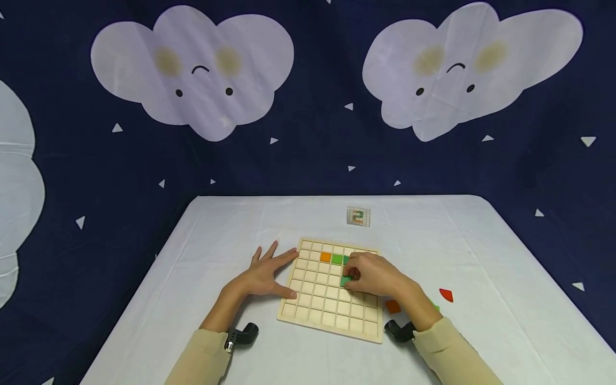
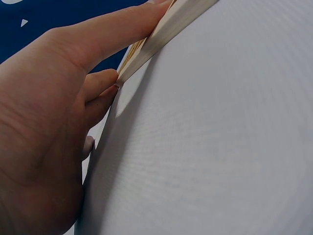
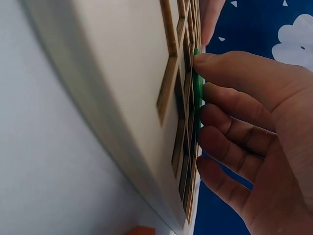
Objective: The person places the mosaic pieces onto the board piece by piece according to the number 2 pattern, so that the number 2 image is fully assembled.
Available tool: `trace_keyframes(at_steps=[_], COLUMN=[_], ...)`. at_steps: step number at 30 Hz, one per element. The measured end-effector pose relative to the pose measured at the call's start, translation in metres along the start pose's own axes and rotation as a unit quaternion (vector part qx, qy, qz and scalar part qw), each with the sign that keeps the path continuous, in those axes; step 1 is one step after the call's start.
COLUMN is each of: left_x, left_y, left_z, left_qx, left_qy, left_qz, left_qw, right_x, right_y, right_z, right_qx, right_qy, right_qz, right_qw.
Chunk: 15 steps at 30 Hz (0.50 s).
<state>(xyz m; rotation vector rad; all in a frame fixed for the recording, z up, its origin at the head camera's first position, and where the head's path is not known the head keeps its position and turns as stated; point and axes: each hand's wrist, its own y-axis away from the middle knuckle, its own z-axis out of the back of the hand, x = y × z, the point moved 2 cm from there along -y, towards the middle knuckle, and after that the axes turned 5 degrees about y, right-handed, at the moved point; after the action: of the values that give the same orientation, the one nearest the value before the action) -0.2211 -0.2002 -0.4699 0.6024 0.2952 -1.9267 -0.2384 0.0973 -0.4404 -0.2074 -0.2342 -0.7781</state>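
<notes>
A wooden grid board [image 1: 315, 307] lies slightly turned on the table. My left hand [image 1: 264, 275] is spread at its left side, thumb on the lower left edge and a fingertip at the upper left corner. Over the board's right half, my right hand [image 1: 372, 274] pinches a green tile [image 1: 345, 280] between thumb and fingers, right at the grid; the right wrist view shows this tile [image 3: 197, 88] edge-on. In an upper row sit an orange tile [image 1: 325, 257], a light green tile [image 1: 337, 259] and a darker green tile [image 1: 346, 260], the last partly hidden by my right hand.
A small card [image 1: 358, 216] with a coloured grid pattern lies behind the board. To the right are a red curved-edge piece [image 1: 446, 295], an orange-red piece [image 1: 392, 306] beside the board, and a light green piece [image 1: 436, 307] mostly hidden by my right forearm.
</notes>
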Motion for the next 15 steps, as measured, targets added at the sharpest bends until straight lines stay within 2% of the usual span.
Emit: trace_keyframes(at_steps=[15], left_x=[-0.0003], left_y=[-0.0002], left_z=[0.0004], left_qx=[0.001], left_qy=[-0.003], left_qz=[-0.003], left_qw=[1.0000], right_x=[-0.0035], right_y=[0.0013], right_z=[0.0003], right_qx=[0.002], right_qy=[-0.017], right_qz=[-0.001], right_qw=[1.000])
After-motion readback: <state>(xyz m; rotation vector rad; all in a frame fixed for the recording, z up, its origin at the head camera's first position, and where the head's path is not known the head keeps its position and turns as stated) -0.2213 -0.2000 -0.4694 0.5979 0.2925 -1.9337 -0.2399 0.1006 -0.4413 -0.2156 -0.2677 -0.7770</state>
